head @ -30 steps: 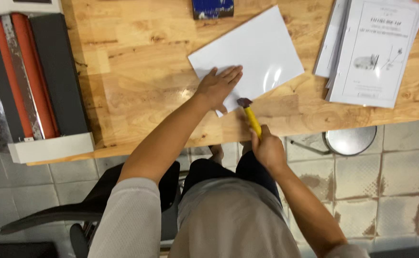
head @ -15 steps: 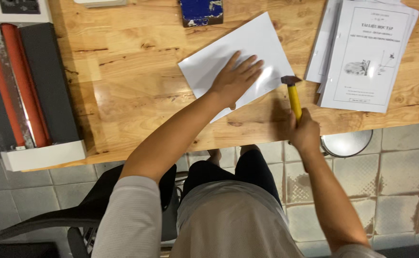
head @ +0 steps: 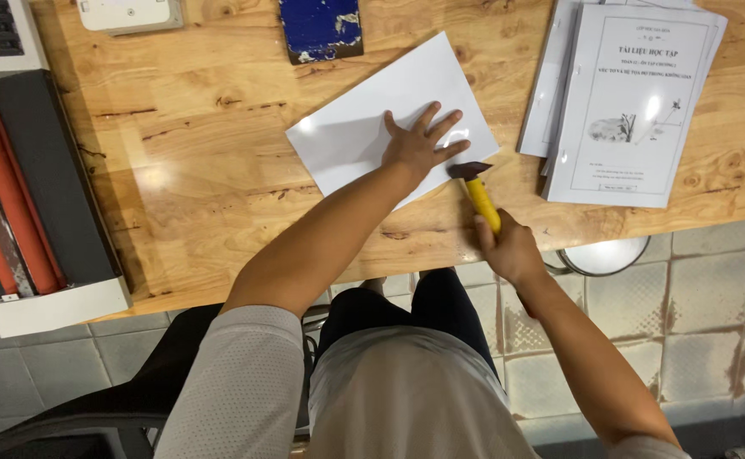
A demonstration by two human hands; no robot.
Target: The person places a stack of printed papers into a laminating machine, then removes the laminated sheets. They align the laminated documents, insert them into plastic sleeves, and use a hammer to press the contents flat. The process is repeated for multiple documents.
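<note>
A wooden table [head: 219, 170] with a knotted, glossy top fills the view, its near edge running just under both hands, and pale floor tiles [head: 713, 280] are seen beyond that edge. Far to the left of the spread fingers a long machine with red rollers [head: 24, 187] is set; to their right, a stack of printed booklets [head: 628, 102] lies flat; above them a blue block [head: 320, 27] is seen. The white sheet stack [head: 372, 119] lies at an angle under the left hand [head: 415, 146], whose fingers are fully splayed and pressed flat on its lower right corner, nothing being gripped. The stack is judged light, thin, flexible and apt to slide on the smooth wood, so it is best pinned by a flat palm near the worked edge. The small hammer [head: 480, 189] is held by its yellow handle in the right hand [head: 508, 248], closed round the lower end; its dark head rests just beside the left fingertips. It is judged stiff and head-heavy.
</note>
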